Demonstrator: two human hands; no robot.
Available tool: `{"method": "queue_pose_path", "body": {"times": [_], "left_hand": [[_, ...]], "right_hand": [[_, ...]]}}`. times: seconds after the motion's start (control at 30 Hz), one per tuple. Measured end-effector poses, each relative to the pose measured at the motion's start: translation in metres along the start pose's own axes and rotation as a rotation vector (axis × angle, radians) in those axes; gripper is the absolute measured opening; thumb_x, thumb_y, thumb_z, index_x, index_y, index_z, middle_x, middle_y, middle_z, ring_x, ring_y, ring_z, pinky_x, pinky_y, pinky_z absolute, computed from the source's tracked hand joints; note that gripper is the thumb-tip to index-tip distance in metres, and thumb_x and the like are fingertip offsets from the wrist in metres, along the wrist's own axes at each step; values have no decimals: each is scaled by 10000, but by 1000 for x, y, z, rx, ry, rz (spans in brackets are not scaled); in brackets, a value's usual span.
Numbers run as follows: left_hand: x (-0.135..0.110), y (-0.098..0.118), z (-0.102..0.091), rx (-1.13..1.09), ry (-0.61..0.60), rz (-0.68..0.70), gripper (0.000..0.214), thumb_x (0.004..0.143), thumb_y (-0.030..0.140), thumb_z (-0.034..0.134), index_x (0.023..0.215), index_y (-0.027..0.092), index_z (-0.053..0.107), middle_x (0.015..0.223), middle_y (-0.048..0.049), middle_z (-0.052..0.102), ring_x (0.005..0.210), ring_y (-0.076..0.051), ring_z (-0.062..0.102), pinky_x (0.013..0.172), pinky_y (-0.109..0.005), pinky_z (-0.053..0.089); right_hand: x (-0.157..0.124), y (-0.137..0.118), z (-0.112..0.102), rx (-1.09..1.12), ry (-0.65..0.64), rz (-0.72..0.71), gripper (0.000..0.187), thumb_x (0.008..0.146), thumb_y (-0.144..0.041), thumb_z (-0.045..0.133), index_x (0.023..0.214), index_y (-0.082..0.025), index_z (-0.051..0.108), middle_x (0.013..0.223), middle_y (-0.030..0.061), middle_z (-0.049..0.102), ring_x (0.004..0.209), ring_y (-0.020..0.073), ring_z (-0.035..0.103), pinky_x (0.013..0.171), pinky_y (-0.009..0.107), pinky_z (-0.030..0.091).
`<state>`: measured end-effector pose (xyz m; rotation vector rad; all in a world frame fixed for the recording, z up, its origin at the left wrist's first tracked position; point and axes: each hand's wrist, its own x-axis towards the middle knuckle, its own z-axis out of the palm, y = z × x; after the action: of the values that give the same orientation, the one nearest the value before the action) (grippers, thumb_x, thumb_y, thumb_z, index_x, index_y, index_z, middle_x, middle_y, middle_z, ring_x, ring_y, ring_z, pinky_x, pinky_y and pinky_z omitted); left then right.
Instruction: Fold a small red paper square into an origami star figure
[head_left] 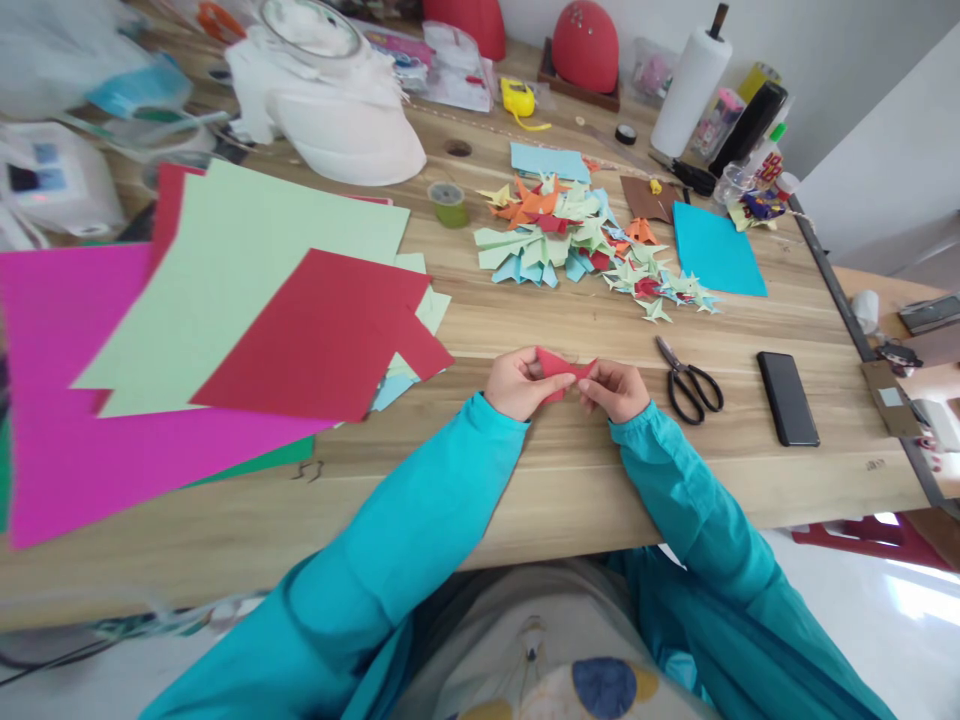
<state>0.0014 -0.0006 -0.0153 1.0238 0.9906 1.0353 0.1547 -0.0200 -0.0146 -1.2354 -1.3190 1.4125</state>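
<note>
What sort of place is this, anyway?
It looks like an indoor craft workspace: a wood-grain table holds large coloured sheets, a heap of folded paper shapes and black-handled scissors. Whether home or workshop, I cannot tell.

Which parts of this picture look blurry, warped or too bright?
All in the head view: glare whitens the floor at lower right; the magenta sheet looks stretched leftward, likely lens distortion; the white device at far left is soft; the fingers and folded red paper read fairly clearly.
</note>
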Motion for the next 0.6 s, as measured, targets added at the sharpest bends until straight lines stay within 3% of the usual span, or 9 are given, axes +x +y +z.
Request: {"method": "queue_pose_path", "body": {"times": [0.27,0.47,0.6], "left_hand": [[3,0,0,-110,-4,-61,537,449,307,809,893,111,576,714,-60,697,610,-172,649,613,-310,537],[2,0,1,-54,-28,23,449,499,302,778,854,111,580,720,-56,684,606,-159,639,585,-282,524],[2,1,1,-69,36,46,608,516,286,762,1054,131,523,832,-74,680,616,-163,642,577,-292,530]], "right_hand": [[4,6,1,102,82,-1,418,540,-519,721,636,-149,549,496,-12,598,419,95,550,422,205,432],[2,-2,-1,123,85,62,409,653,-538,635,763,-148,576,540,-8,616,453,104,584,442,207,442],[3,1,1,105,102,-3,367,591,-425,730,778,-152,570,539,-22,617,441,92,566,440,208,449]]}}
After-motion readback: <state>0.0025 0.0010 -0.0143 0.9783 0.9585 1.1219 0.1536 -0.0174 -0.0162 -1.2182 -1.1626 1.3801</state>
